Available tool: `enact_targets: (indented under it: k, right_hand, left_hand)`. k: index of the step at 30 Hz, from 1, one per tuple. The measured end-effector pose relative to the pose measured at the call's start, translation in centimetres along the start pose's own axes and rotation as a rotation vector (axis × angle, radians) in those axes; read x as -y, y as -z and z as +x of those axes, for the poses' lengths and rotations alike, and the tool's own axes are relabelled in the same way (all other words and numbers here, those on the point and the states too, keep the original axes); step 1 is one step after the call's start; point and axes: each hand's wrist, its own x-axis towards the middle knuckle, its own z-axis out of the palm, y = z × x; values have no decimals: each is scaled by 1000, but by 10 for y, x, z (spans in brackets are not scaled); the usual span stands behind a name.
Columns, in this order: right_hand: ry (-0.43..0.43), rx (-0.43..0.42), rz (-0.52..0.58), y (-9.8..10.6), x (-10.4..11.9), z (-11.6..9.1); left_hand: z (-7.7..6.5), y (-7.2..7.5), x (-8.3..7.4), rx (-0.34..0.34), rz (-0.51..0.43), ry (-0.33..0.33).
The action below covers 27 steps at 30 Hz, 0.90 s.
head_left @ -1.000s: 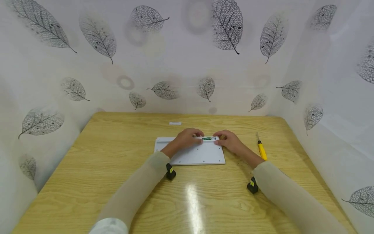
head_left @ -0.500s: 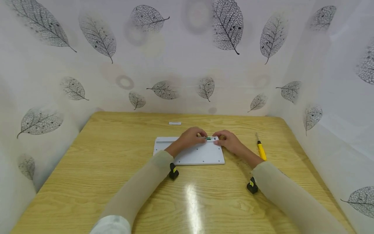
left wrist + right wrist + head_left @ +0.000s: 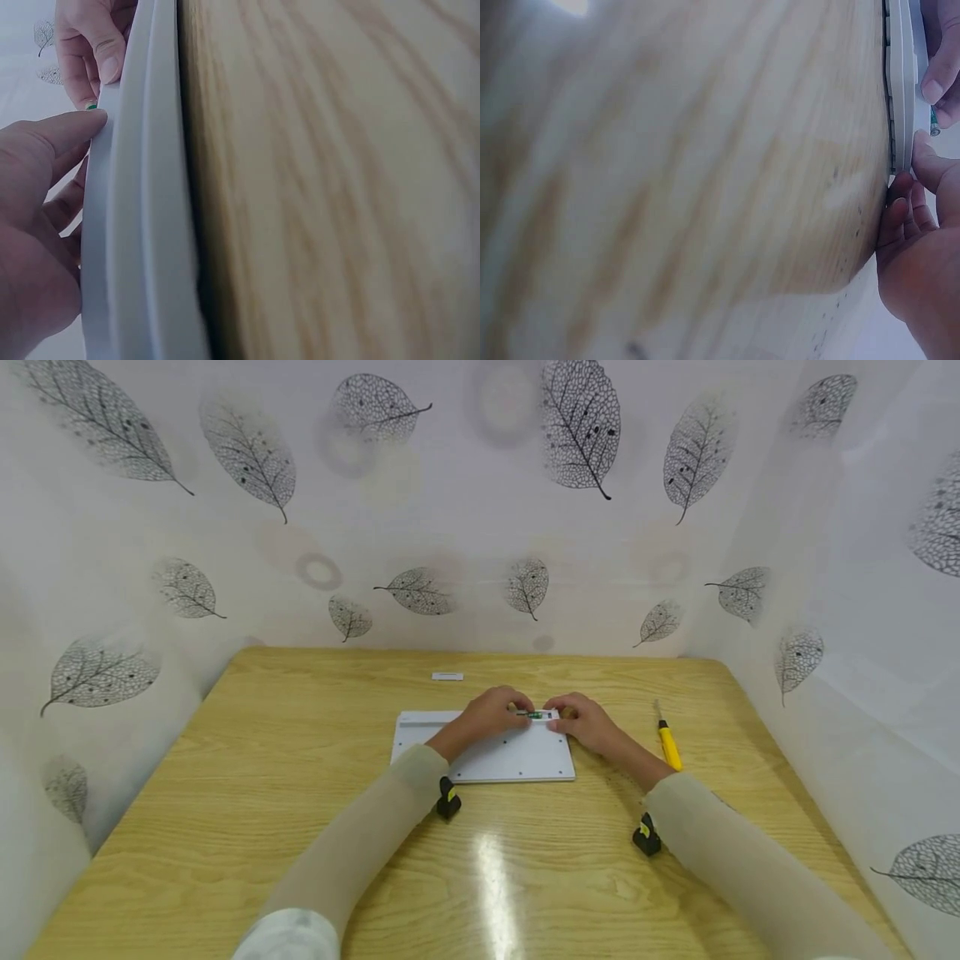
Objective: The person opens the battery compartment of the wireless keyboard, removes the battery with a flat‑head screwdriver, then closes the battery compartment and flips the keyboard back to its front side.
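A white keyboard (image 3: 510, 762) lies face down on the table, its key edges showing underneath in the right wrist view. Along its raised far edge is an open slot holding a green battery (image 3: 535, 715). My left hand (image 3: 491, 712) pinches this battery between thumb and fingers, covering much of it; the metal end pokes out in the right wrist view. At the far right corner my right hand (image 3: 588, 724) grips the keyboard, thumb on the upper face and fingers curled round the edge. In the left wrist view both thumbs (image 3: 79, 127) come close together.
A small white strip (image 3: 447, 677) lies behind the keyboard near the table's far edge. To the right rests a screwdriver (image 3: 670, 745) with a yellow handle, its shaft pointing away. Leaf-patterned curtains (image 3: 465, 527) surround the wooden table (image 3: 300, 752) at the back and sides.
My left hand has slid a little to the right along the slot, and less of the green battery shows. The right hand stays at the corner.
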Motion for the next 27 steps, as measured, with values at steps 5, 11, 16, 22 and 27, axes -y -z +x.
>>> enact_targets:
  k: [5, 11, 16, 22, 27]
  right_hand:
    - [7, 0, -10, -1, -2, 0]
    - [13, -11, 0, -1, 1, -1]
    - [24, -12, -11, -2, -1, -2]
    - [27, -10, -23, -2, -2, -1]
    - [28, -12, -37, -1, 0, -1]
  left_hand:
    - [0, 0, -2, 5, 0, 0]
    - [0, 1, -2, 7, -20, 3]
    - [-1, 0, -2, 4, -39, -11]
    - [-3, 0, 0, -34, -96, -38]
    - [-6, 4, -1, -56, -152, -52]
